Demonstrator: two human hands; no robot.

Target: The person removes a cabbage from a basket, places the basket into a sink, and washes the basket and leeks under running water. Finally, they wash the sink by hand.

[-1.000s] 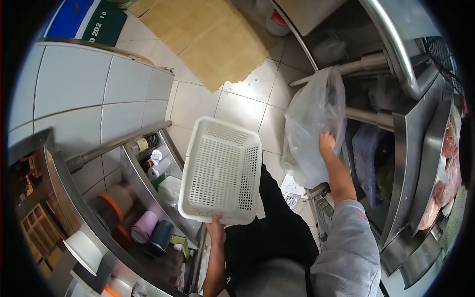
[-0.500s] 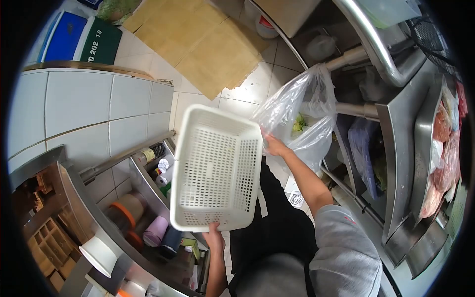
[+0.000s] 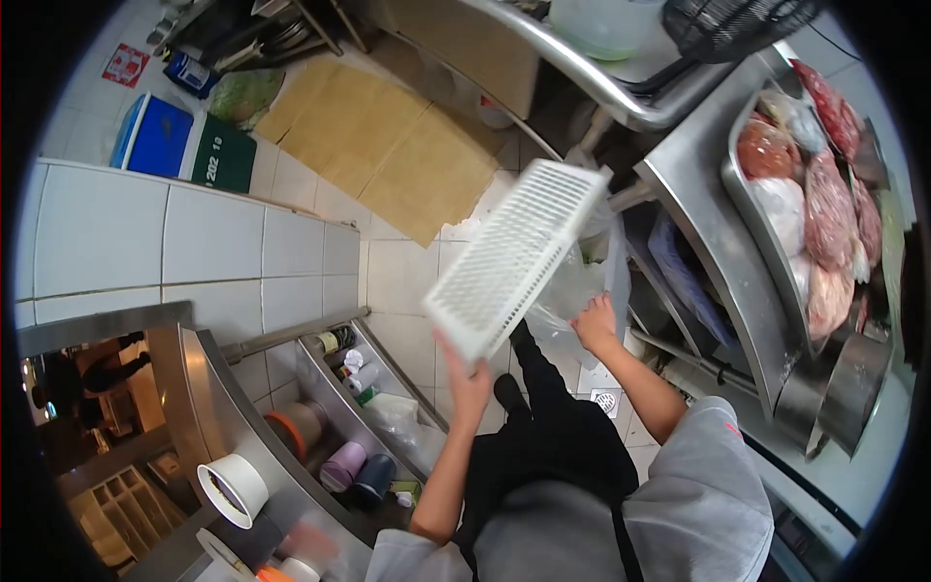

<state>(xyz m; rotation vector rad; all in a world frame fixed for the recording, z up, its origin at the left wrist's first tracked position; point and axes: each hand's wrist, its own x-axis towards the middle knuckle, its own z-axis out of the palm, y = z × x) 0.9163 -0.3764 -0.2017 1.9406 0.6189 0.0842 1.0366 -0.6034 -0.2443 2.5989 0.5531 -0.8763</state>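
My left hand (image 3: pixel 467 383) is closed round the near end of a white perforated plastic basket (image 3: pixel 519 252). The basket is tipped steeply on its side, its slotted outer face toward me and its far end over a clear plastic bag (image 3: pixel 572 301). Motion smears the basket a little, and its inside is hidden. At the bag's near edge, my right hand (image 3: pixel 594 325) pinches the thin plastic, apart from the basket. The bag hangs by the metal rack; some green shows faintly inside.
On the right, a metal tray (image 3: pixel 771 233) holds several bagged pieces of meat beside metal pots (image 3: pixel 853 393). Flattened cardboard (image 3: pixel 388 145) covers floor tiles ahead. At left stand a tiled low wall (image 3: pixel 213 233), a shelf of bottles and cups (image 3: pixel 344 466), and a white tub (image 3: pixel 233 490).
The basket has gone from facing me upright to tipped over toward the bag on the right. My right hand has left its rim and moved down to the bag's edge.
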